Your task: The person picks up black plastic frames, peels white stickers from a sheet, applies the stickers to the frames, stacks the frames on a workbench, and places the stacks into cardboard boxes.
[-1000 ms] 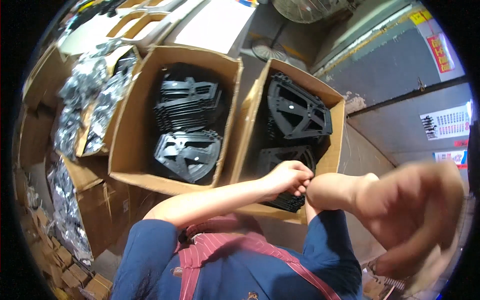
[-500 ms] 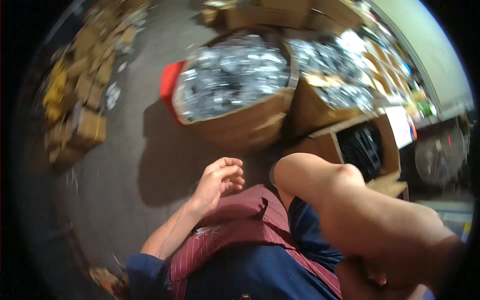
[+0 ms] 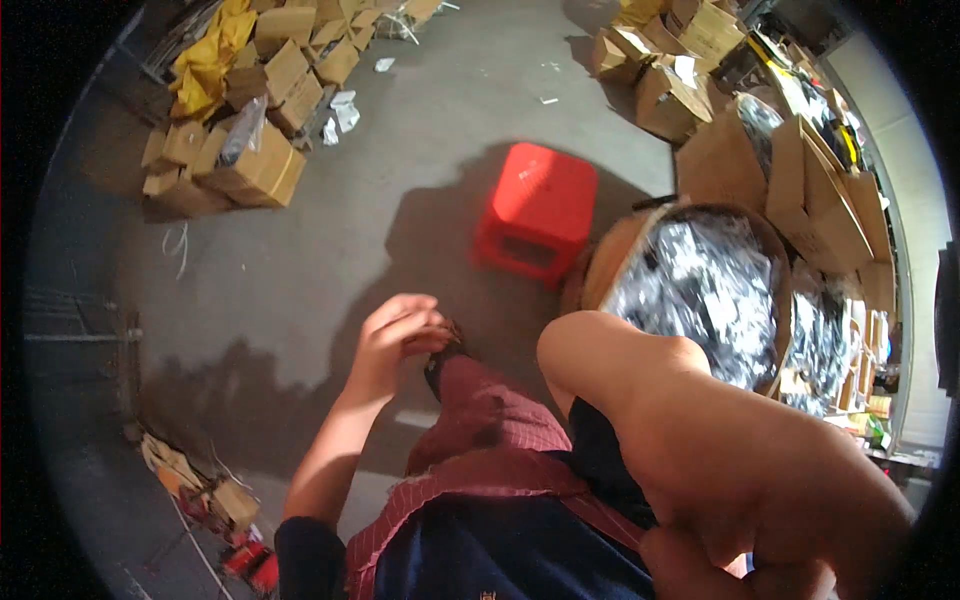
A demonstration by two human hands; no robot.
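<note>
My left hand (image 3: 395, 335) hangs in front of my body with loosely bent fingers and nothing in them. Below it are my dark red pinstriped apron (image 3: 490, 405) and a dark shoe. A red plastic stool (image 3: 545, 195) stands on the floor ahead, beyond that hand and not touched. My right arm is folded sharply, its elbow pointing forward. Close to the camera at the lower right is my right hand (image 3: 780, 545), large and partly cut off by the lower edge. Its fingers are mostly hidden, so whether it holds anything cannot be seen.
Right of the stool stands a large carton (image 3: 605, 265) filled with shiny clear-bagged items (image 3: 700, 285). More open cartons (image 3: 820, 190) line the right wall. Stacked cardboard boxes (image 3: 265, 165) with yellow sacking (image 3: 210, 60) are at the far left. Paper scraps (image 3: 345, 112) lie on the floor.
My view has swung left, so the filled cartons sit further right and the whole red stool shows. My left hand has shifted slightly left; my right arm stays folded.
</note>
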